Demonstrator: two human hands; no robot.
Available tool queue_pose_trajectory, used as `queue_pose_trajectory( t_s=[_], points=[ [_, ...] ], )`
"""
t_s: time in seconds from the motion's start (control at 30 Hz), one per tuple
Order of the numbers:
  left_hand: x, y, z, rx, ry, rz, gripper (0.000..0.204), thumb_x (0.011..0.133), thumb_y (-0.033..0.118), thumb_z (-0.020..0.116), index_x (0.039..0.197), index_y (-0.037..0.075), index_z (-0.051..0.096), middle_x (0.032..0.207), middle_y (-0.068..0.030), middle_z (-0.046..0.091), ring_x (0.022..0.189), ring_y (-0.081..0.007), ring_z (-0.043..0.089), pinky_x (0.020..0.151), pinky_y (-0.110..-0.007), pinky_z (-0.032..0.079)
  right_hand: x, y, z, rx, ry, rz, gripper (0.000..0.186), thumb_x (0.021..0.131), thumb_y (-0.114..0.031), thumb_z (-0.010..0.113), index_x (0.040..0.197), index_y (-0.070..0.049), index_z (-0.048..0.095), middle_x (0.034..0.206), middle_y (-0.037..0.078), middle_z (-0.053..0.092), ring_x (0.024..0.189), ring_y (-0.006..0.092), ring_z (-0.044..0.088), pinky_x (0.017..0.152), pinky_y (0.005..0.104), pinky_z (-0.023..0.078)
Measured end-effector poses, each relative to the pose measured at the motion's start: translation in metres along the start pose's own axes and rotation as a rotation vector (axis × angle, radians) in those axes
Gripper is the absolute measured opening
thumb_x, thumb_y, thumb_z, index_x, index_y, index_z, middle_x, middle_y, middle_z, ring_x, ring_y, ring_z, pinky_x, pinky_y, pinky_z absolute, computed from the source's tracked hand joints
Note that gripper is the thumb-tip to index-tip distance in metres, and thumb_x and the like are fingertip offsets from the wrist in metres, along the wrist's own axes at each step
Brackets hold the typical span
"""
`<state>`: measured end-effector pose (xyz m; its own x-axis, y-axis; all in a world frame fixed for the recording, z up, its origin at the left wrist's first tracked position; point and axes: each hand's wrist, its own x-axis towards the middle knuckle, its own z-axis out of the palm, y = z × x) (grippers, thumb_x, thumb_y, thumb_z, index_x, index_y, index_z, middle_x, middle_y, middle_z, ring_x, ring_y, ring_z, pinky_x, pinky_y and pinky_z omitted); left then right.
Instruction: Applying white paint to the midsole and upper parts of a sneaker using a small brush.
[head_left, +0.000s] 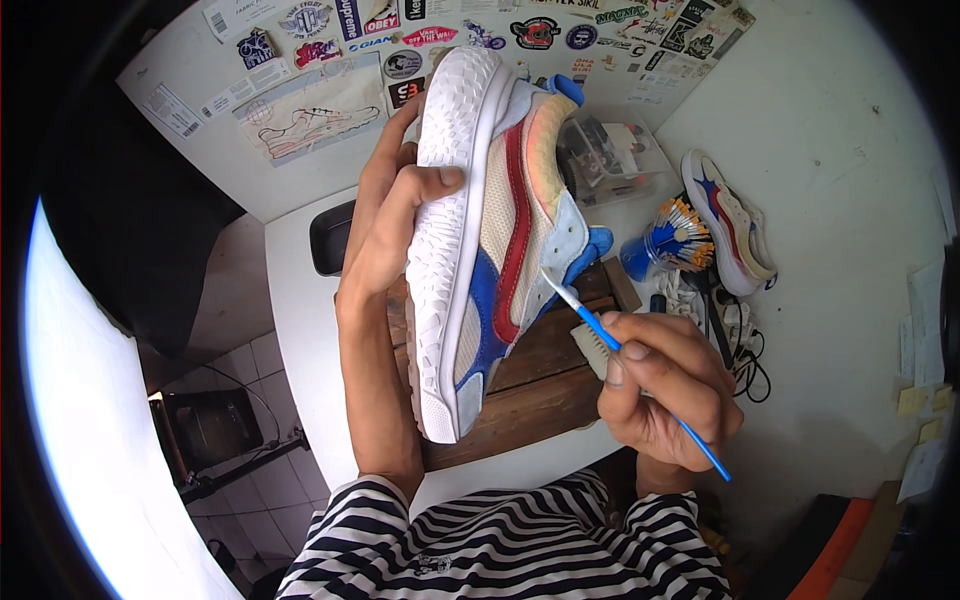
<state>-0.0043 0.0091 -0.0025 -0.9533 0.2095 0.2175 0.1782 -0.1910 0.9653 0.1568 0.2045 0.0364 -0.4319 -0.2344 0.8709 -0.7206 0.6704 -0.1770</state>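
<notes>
A multicolour sneaker with a white textured sole, cream mesh, a red wavy stripe, blue parts and pale blue eyelet panel is held upright, lengthwise, in my left hand, thumb across the sole. My right hand grips a thin blue-handled paintbrush, its pale tip at the eyelet panel; whether it touches cannot be told for sure. Behind that hand a pale bristle brush lies on a dark wooden board, partly hidden.
Around the board on the white table are a black tray, a clear container, a blue cup of thin brushes, another sneaker and tangled cords. A sticker-covered panel stands behind.
</notes>
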Motion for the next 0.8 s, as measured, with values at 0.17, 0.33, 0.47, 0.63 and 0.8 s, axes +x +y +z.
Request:
queue_pose_trajectory(
  t_s=[0.17,0.33,0.47,0.63,0.8],
  points=[
    [0.0,0.003,0.001,0.013,-0.02,-0.012,0.098,0.069,0.034,0.061,0.155,-0.006,0.036,0.107,-0.03,0.064,0.088,-0.0319,0.068,0.076,-0.035,0.052,0.002,0.0,0.002,0.082,0.09,-0.001,0.025,0.081,0.009,0.074,0.104,0.005,0.065,0.085,0.023,0.072,0.067,0.0295,0.073,0.054,0.0362,0.062],
    [-0.001,0.002,0.002,0.017,0.025,-0.016,0.099,0.068,0.034,0.061,0.154,-0.007,0.036,0.106,-0.0292,0.065,0.085,-0.0309,0.068,0.074,-0.035,0.052,0.0,0.002,-0.001,0.021,0.027,-0.003,0.024,0.087,0.005,0.071,0.109,0.004,0.06,0.09,0.023,0.071,0.072,0.0303,0.074,0.058,0.0357,0.063],
    [-0.001,0.004,0.0,0.026,-0.008,-0.016,0.099,0.068,0.034,0.061,0.154,-0.007,0.036,0.106,-0.0291,0.065,0.085,-0.0308,0.067,0.075,-0.035,0.052,0.001,0.0,-0.001,-0.001,0.021,0.0,0.022,0.092,0.002,0.069,0.11,0.004,0.056,0.09,0.024,0.071,0.072,0.0309,0.074,0.059,0.0356,0.063],
    [-0.001,0.002,0.0,0.039,0.007,-0.013,0.098,0.069,0.035,0.06,0.155,-0.005,0.037,0.107,-0.0288,0.064,0.087,-0.0312,0.067,0.077,-0.035,0.051,0.0,0.004,0.003,0.023,0.104,-0.025,0.027,0.081,0.009,0.072,0.106,0.005,0.064,0.087,0.021,0.072,0.068,0.0283,0.073,0.055,0.0352,0.062],
    [-0.001,0.003,-0.001,0.03,-0.008,-0.021,0.098,0.069,0.035,0.06,0.155,-0.005,0.036,0.108,-0.029,0.064,0.087,-0.0318,0.067,0.077,-0.035,0.051,0.004,-0.001,-0.004,-0.03,0.001,0.002,0.022,0.093,0.002,0.067,0.112,0.004,0.056,0.092,0.024,0.071,0.073,0.0308,0.073,0.058,0.0354,0.062]
  ],
)
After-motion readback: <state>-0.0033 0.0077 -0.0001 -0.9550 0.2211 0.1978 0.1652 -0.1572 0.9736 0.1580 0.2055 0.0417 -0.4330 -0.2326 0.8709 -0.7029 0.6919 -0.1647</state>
